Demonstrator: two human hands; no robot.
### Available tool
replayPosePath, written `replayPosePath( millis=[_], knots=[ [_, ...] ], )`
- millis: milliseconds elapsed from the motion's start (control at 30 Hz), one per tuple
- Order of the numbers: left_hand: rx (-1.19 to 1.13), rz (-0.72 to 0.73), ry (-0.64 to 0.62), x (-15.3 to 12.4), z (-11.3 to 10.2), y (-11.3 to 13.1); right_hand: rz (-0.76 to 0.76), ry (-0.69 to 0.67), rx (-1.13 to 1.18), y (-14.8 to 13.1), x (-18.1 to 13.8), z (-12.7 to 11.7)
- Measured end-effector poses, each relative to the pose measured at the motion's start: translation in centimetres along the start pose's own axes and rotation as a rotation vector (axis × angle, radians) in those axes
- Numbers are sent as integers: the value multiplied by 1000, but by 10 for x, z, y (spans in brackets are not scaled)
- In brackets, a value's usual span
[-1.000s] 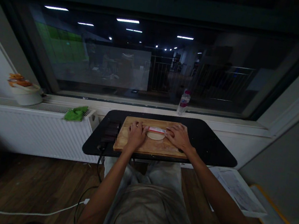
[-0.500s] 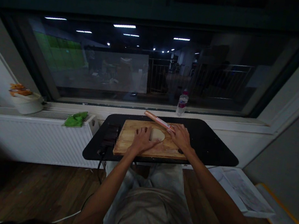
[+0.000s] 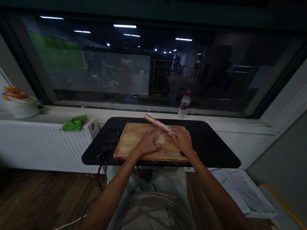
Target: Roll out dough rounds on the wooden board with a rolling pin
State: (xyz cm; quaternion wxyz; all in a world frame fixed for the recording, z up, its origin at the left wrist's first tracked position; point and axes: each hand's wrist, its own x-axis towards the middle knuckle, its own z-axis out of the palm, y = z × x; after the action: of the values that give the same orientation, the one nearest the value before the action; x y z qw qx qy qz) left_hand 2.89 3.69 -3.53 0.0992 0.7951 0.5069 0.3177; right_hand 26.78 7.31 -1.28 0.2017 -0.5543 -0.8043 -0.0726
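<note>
A round, pale piece of dough (image 3: 159, 138) is on a wooden cutting board (image 3: 131, 136). My left hand (image 3: 146, 143) has its thumb and fingers curved around the dough's left side, gripping it by the edge. In my right hand (image 3: 183, 139) is one end of a wooden rolling pin (image 3: 156, 122) with a printed label. The pin slants up and left beyond the dough, over the far part of the board. The right palm hides the pin's near end.
The board rests on a small black table (image 3: 215, 148) with rounded corners. A water bottle (image 3: 184, 105) stands on the sill behind. To the left, a green cloth (image 3: 74, 122) and a white bowl (image 3: 25, 107) sit on the radiator (image 3: 34, 150). A white box (image 3: 248, 194) lies on the floor at right.
My left hand has gone from lying spread over the dough to curling around its edge, and the dough looks narrower or tilted. The right hand still holds the rolling pin.
</note>
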Motion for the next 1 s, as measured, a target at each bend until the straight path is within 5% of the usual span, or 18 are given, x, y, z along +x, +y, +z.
replayPosePath(
  millis=[133,300,400,533,767,1000],
  knots=[
    [-71,19,151,2,1,-2,-14,-12,0,-1,-1,-2],
    [-80,-288,433,2,-3,-9,-11,-15,3,-2,-2,-5],
    [-141,-357,472,1,-4,-11,-25,-18,1,-1,-2,-5],
    [-119,-314,403,1,-3,-6,-25,-10,-7,1,-2,-3],
    [289,-174,63,-4,5,11,-57,90,7,7,-1,8],
    [237,-78,25,0,5,1,-80,127,27,9,-2,11]
  ],
)
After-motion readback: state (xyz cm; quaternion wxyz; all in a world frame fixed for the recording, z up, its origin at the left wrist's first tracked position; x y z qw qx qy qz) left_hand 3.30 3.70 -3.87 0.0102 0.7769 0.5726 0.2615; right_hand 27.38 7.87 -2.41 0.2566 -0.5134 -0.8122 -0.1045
